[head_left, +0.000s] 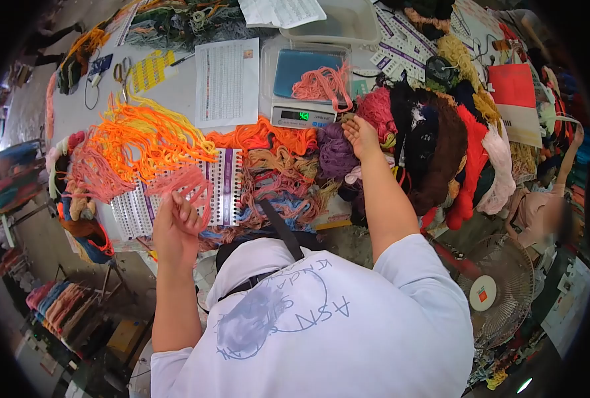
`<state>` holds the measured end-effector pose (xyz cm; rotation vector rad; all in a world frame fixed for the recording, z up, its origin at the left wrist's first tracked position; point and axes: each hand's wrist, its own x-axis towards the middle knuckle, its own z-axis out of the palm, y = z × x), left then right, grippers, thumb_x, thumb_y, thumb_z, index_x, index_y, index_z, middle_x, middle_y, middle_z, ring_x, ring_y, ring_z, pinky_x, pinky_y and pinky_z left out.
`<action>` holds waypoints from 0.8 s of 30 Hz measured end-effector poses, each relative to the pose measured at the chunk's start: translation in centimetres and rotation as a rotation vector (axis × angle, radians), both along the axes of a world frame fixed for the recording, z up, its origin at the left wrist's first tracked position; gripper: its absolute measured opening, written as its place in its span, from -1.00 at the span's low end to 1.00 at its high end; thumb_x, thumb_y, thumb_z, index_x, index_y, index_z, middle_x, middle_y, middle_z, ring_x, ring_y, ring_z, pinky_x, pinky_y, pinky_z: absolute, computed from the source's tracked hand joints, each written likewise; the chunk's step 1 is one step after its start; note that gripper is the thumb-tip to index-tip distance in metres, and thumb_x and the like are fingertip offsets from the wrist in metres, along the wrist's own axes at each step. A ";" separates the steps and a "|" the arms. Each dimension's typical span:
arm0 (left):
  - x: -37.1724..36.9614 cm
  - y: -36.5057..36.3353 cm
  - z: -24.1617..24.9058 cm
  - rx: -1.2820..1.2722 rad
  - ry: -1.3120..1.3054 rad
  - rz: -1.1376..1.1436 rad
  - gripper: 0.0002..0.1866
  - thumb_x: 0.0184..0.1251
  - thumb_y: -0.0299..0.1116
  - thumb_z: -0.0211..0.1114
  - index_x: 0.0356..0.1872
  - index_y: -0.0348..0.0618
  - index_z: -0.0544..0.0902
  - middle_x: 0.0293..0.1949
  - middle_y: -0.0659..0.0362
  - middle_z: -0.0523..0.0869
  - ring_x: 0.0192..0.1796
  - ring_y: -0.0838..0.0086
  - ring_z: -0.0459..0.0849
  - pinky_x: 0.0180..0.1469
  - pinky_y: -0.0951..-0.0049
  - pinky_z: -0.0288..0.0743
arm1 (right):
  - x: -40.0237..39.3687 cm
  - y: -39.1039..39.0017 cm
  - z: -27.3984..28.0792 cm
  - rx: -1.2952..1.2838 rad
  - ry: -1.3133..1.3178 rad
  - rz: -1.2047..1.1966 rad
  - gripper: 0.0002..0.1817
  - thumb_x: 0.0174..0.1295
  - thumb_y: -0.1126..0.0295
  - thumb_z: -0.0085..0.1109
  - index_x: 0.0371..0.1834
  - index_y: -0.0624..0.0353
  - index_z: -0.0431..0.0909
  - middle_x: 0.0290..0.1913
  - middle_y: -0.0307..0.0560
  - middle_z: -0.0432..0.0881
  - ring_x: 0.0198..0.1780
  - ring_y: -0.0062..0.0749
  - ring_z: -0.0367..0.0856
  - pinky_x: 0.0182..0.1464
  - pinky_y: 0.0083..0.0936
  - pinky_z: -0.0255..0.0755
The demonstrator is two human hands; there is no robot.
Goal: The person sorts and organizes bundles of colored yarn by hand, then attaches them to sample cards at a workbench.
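Note:
My left hand is closed on a bundle of pink yarn above white perforated cards with purple bands. Orange and yellow yarn spreads just beyond it. My right hand has its fingers curled beside a purple yarn bundle, near the right corner of a digital scale. What lies in those fingers is too small to make out. Coral-pink yarn rests on the scale's blue plate, one loop hanging over the display side. Green digits are lit on the display.
A printed sheet lies left of the scale, with scissors farther left. Dark, red and brown yarn hanks pile up on the right. A floor fan stands at the lower right, near another person.

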<state>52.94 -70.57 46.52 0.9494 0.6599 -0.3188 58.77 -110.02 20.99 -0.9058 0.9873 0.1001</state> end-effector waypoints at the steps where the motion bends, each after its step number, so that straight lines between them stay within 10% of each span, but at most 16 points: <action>1: -0.1 -0.1 -0.6 0.015 0.011 0.011 -0.77 0.45 -0.19 -0.08 -0.39 -0.05 0.36 -0.59 0.35 0.23 -0.55 0.63 0.21 -0.44 0.59 0.22 | 0.1 0.0 0.1 -0.026 -0.008 0.027 -0.66 0.27 0.30 0.04 0.03 0.25 0.36 -0.18 -0.09 0.45 -0.17 -0.32 0.55 -0.21 -0.44 0.43; 24: -2.1 1.0 -2.8 0.025 0.034 0.022 -0.78 0.44 -0.20 -0.07 -0.36 -0.05 0.41 -0.52 0.30 0.38 -0.49 0.58 0.37 -0.34 0.49 0.33 | 2.9 0.4 -1.0 -0.058 0.015 0.087 -0.70 0.16 0.36 0.21 -0.06 0.12 0.43 -0.25 -0.22 0.47 -0.30 -0.47 0.51 -0.20 -0.44 0.43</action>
